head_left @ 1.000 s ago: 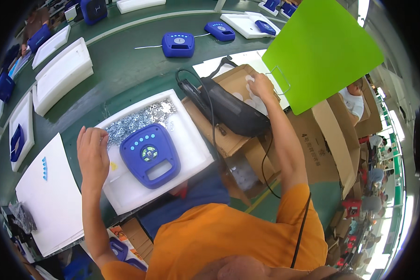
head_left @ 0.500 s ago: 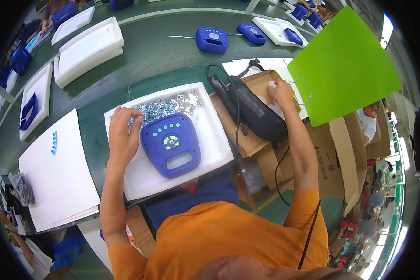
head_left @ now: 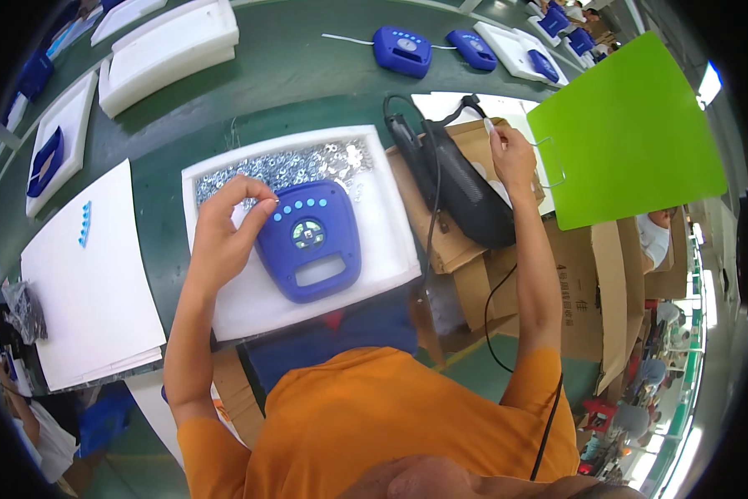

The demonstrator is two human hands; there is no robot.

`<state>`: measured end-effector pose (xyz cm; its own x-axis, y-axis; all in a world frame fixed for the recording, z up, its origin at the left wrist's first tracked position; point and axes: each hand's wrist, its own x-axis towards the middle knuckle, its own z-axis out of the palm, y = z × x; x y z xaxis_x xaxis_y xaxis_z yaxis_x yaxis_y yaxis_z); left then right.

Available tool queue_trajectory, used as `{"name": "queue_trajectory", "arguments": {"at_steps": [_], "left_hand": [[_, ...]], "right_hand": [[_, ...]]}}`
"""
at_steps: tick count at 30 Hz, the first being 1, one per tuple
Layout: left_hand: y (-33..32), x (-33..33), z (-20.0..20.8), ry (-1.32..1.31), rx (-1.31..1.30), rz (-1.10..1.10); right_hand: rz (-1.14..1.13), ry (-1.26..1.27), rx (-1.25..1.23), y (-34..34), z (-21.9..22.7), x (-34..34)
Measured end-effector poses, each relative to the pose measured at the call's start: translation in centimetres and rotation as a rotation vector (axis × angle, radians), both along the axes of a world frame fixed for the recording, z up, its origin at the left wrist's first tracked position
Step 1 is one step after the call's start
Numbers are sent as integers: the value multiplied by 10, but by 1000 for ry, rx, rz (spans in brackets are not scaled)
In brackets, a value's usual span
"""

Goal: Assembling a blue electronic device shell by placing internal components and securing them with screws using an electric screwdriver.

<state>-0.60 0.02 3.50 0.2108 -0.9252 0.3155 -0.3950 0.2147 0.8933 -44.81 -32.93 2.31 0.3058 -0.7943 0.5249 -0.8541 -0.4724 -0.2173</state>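
Note:
A blue plastic housing [head_left: 312, 274] with light-blue round dots, a green-and-white round pad and a rectangular opening lies in a white foam tray [head_left: 395, 237]. Behind it, the tray holds many small shiny metal nuts and washers [head_left: 278, 169]. My left hand [head_left: 228, 229] is at the housing's upper left corner, thumb and forefinger pinched together; a tiny bright spot shows at the tips, too small to name. Over an open cardboard box [head_left: 474, 150], my right hand [head_left: 514, 158] is closed around a small whitish piece [head_left: 489, 125] that pokes up past its fingers.
A black bag-like case [head_left: 461, 195] with a cable lies across the box. White sheets [head_left: 99, 291] with a strip of blue dots are on the left. Farther off are foam trays [head_left: 170, 54] and blue housings [head_left: 401, 51]. A green board [head_left: 632, 137] stands at right.
My left hand has moved from the metal parts to the housing's upper left corner. My right hand has lifted slightly, the whitish piece now pointing up. The whole view has shifted a little.

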Motion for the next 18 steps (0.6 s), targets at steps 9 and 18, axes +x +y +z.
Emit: {"name": "queue_trajectory", "arguments": {"at_steps": [9,18], "left_hand": [[-8,-9,-18,-325,-129,45],[-4,-11,-18,-427,-190,30]], "right_hand": [[756,-226,81,211,20,146],[983,77,-118,238,5,181]]}}
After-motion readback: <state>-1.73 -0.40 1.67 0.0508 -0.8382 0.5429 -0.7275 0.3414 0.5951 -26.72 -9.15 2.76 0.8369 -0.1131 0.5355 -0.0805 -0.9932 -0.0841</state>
